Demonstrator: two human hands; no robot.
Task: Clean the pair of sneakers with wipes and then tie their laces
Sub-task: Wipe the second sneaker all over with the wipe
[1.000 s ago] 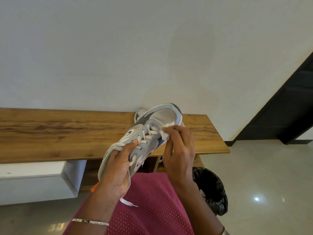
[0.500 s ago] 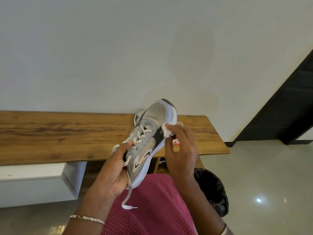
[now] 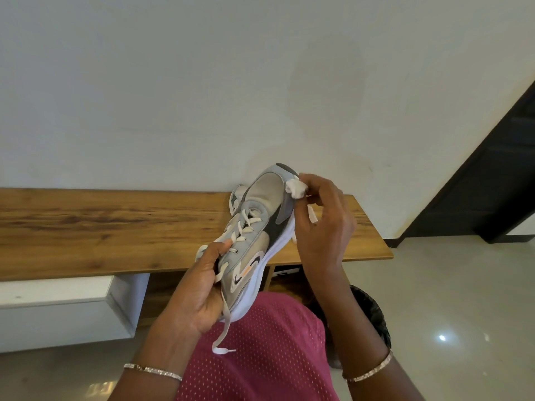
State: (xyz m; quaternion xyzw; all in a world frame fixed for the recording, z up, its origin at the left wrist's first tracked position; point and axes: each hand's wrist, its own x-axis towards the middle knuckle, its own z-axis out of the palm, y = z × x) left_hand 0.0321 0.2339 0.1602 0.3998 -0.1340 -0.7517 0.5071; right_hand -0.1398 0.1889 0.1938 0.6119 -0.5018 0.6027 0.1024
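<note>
A grey and white sneaker [image 3: 260, 224] is held up over my lap, toe pointing away toward the wall. My left hand [image 3: 199, 287] grips it at the heel and collar, thumb on the tongue by the loose white laces [image 3: 224, 328], one end of which hangs down. My right hand [image 3: 321, 224] pinches a crumpled white wipe [image 3: 296, 189] against the toe's right side. The second sneaker [image 3: 236, 196] stands on the wooden bench behind, mostly hidden by the held shoe.
A long wooden bench [image 3: 101, 227] runs along the white wall, with a white drawer unit [image 3: 63, 308] beneath its left part. A black-lined bin [image 3: 373, 316] stands on the glossy floor to my right. A dark doorway [image 3: 498, 180] is at far right.
My right hand has slid the wipe from the laces area forward to the toe's right side. The sneaker has turned so its side faces up more.
</note>
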